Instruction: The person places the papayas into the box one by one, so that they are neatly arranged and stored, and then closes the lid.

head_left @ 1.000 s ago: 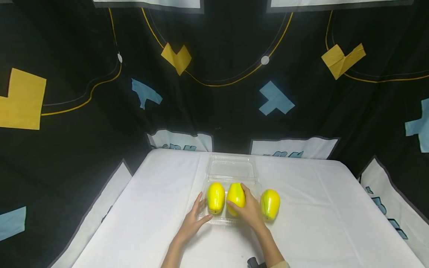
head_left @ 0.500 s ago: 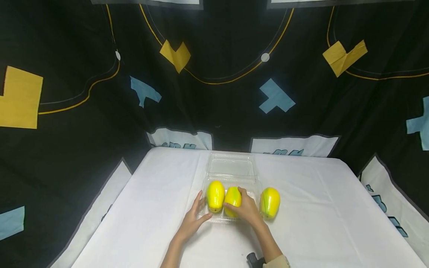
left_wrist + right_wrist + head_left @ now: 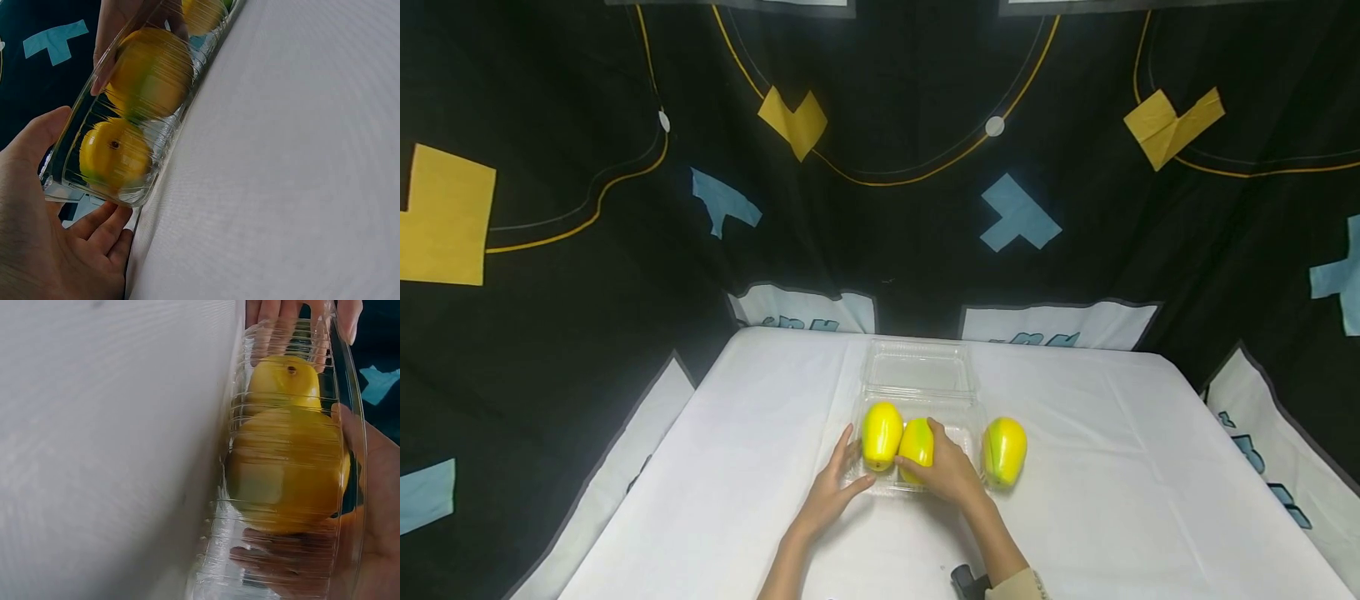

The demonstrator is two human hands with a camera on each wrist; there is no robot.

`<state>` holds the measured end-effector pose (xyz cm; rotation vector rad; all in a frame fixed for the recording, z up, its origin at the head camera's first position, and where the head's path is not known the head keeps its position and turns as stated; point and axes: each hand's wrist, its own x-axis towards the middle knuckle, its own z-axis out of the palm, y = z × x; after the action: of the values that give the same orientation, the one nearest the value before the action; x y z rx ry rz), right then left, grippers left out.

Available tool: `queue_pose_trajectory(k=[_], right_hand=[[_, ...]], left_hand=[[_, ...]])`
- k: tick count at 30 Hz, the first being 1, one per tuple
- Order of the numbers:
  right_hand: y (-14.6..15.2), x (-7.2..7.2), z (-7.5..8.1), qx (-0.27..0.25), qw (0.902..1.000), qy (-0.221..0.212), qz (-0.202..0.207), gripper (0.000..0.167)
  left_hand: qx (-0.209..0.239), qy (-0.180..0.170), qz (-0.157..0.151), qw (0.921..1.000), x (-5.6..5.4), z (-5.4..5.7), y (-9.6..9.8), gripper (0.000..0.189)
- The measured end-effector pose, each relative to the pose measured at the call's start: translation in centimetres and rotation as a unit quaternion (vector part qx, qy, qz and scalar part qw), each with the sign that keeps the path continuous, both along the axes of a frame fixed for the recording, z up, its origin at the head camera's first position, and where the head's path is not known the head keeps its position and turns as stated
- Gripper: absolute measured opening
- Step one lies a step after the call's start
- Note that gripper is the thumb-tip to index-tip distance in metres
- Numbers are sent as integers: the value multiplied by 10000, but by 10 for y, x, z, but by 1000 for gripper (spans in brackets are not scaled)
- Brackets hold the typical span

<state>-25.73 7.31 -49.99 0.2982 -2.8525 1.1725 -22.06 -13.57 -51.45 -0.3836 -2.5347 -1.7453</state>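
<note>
A clear plastic clamshell container [image 3: 951, 479] lies with its lid folded back on the white table. A yellow papaya [image 3: 882, 433] stands in its left part. My right hand [image 3: 953, 473] grips a second, yellow-green papaya [image 3: 917, 446] inside the container, close beside the first. Around the container's front left corner, my left hand [image 3: 831, 492] holds it, thumb at the front rim and fingers along the left wall. In the left wrist view both papayas, the near one [image 3: 115, 153] and the gripped one [image 3: 153, 75], show through the ribbed wall. The right palm is partly hidden.
A third papaya [image 3: 1004, 452] stands just right of the container, outside it. The clear lid [image 3: 920, 367] lies flat behind the base. A white cloth covers the table [image 3: 1112, 500]; a dark patterned curtain [image 3: 880, 250] hangs beyond its far edge.
My right hand has moved slightly left with its papaya, bringing it up against the left one. The left hand has stayed at the container's corner.
</note>
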Motion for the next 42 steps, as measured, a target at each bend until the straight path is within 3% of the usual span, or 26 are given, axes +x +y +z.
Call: queue_pose_trajectory(k=[4, 23, 26, 34, 42], right_hand=[[1, 1, 0, 105, 9999, 11, -75, 92], [2, 2, -2, 182, 9997, -112, -133, 97], [2, 3, -2, 187, 9997, -124, -124, 98], [2, 4, -2, 180, 9996, -174, -99, 99], [4, 4, 0, 71, 9998, -203, -12, 99]], left_hand=[[6, 1, -67, 10000, 6, 13, 1, 80], [-62, -34, 26, 10000, 7, 15, 2, 79], [-46, -1, -12, 10000, 6, 12, 1, 80], [-103, 83, 57, 9999, -11, -26, -3, 81], [-31, 114, 62, 9999, -11, -27, -4, 83]])
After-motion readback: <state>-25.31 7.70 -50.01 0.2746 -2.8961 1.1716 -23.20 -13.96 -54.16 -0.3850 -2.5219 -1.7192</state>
